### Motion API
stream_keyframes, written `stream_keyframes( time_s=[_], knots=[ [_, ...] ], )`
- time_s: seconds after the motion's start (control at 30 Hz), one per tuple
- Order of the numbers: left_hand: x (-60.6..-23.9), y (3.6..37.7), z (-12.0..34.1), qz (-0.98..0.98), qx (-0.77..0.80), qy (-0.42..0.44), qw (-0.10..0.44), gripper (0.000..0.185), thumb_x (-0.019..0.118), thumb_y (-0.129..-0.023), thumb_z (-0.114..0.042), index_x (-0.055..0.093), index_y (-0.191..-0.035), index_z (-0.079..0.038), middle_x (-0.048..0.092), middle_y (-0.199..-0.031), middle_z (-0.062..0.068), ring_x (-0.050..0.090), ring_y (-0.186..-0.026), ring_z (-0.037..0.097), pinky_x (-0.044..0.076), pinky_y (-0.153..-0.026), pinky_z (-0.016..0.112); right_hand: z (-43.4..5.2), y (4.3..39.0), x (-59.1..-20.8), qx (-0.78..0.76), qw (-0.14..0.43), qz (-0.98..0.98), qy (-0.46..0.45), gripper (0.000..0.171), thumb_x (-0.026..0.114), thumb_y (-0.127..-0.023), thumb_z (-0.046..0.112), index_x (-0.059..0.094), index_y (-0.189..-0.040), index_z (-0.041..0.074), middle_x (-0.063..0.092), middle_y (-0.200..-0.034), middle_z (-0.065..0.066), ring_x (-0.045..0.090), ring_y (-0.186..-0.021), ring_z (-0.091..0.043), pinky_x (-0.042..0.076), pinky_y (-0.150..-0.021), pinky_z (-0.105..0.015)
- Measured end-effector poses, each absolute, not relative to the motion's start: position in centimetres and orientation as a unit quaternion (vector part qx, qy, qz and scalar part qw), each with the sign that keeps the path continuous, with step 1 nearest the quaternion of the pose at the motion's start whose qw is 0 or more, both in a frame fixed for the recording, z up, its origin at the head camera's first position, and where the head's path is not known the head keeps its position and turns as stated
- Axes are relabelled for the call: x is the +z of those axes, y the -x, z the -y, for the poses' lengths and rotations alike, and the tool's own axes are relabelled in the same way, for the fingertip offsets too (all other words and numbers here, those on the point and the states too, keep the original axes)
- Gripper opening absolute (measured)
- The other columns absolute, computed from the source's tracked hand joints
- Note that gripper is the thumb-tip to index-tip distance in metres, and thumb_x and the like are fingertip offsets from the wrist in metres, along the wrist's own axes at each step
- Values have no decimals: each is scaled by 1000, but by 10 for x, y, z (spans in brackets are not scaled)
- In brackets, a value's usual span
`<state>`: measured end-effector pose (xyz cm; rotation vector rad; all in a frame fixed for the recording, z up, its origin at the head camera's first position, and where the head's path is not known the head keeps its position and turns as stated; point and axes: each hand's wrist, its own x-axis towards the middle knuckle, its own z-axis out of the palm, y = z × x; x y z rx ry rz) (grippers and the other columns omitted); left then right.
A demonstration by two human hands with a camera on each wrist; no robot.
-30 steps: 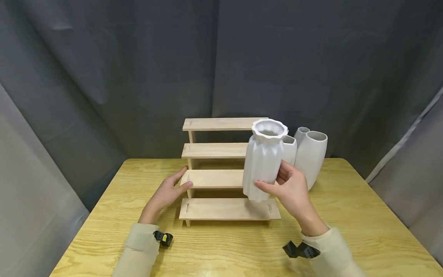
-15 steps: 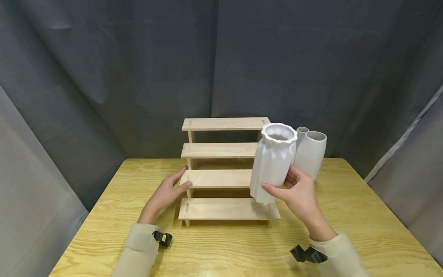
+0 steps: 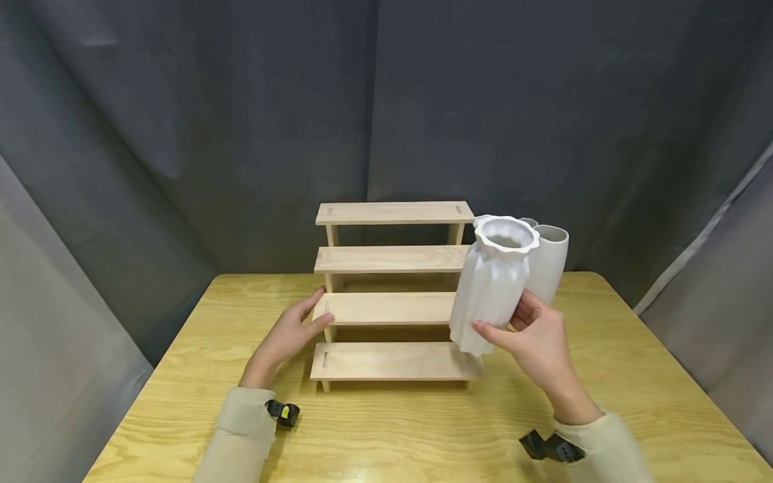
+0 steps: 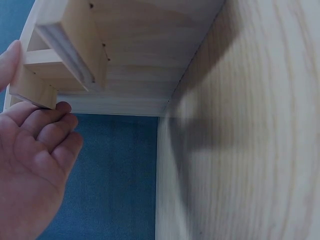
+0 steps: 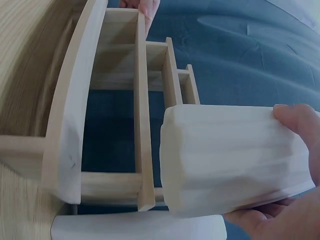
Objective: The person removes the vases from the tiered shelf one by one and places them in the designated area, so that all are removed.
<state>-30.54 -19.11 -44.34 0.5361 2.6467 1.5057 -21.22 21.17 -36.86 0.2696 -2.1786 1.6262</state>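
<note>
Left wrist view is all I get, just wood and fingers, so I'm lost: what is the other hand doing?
Observer: The right hand grips a ribbed white vase, lifted at the right end of the stepped wooden shelf.
Operator: Any other vases?
Observer: A smooth white vase stands on the table behind the held one; another rim peeks out beside it.
Operator: Where on the shelf is my hand?
Observer: The left hand touches the left end of the second step from the bottom.
</note>
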Motion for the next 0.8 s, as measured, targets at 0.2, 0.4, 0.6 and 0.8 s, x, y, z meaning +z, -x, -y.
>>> stream_keyframes(
  time_s=[0.2, 0.4, 0.6, 0.8],
  knots=[
    [-442, 307, 191, -855, 487, -178, 23, 82, 58, -95, -54, 25, -158, -12, 21, -161, 0, 19, -147, 29, 20, -117, 48, -221, 210, -371, 580, 213, 782, -80, 61, 89, -72, 4, 59, -125, -7, 66, -113, -18, 67, -98, -14, 55, -81, -23],
    [-444, 307, 192, -855, 484, -184, 22, 81, 58, -96, -53, 25, -158, -12, 22, -161, 1, 20, -147, 28, 20, -117, 48, -228, 208, -374, 573, 220, 787, -64, 61, 89, -72, 3, 59, -124, -7, 68, -109, -12, 67, -95, -12, 56, -78, -22],
    [-446, 306, 192, -854, 486, -183, 21, 81, 59, -96, -51, 26, -157, -10, 23, -161, 4, 20, -147, 28, 20, -117, 48, -235, 203, -375, 559, 224, 797, -52, 62, 89, -72, 6, 60, -126, -5, 68, -108, -8, 67, -93, -11, 56, -78, -21],
    [-447, 307, 191, -854, 486, -182, 21, 81, 59, -96, -52, 26, -157, -12, 23, -161, 1, 20, -147, 28, 20, -117, 48, -242, 198, -374, 549, 224, 804, -35, 63, 89, -73, 7, 59, -127, -5, 68, -107, -5, 67, -94, -8, 54, -80, -19]
  ],
)
